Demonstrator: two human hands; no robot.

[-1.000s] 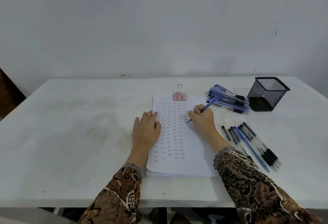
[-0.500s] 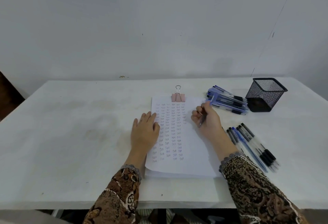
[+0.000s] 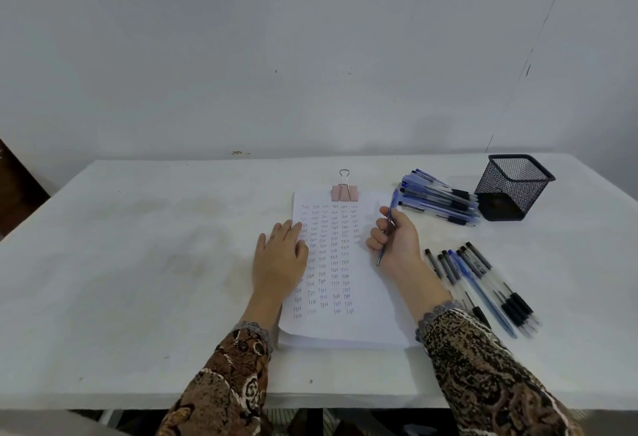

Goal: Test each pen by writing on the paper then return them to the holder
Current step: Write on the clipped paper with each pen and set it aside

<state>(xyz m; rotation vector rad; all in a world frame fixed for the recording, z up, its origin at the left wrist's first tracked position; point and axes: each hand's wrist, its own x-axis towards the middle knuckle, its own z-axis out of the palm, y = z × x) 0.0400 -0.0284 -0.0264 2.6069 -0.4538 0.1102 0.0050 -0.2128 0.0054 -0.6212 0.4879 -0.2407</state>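
The paper [image 3: 366, 297], a stack held at 12 o'clock by a pink binder clip [image 3: 345, 192], carries handwritten columns that repeat the one word "Test"; no brand on any pen can be read. The left hand [image 3: 279, 259] lies flat with straight fingers on the sheet's 9 o'clock edge. The right hand [image 3: 397, 238] has its fingers curled round a blue pen [image 3: 388, 228], nib toward 6 o'clock and off the sheet. A second ago that nib was writing on the paper, with the barrel slanting toward 1 o'clock; since then the hand has lifted and turned the pen nearly upright in the fist. From the paper, a pile of blue pens [image 3: 438, 200] lies at 2 o'clock, just beside the black mesh holder [image 3: 512, 187], and a row of pens [image 3: 483, 287] lies at 3 o'clock on the white table [image 3: 138, 263].
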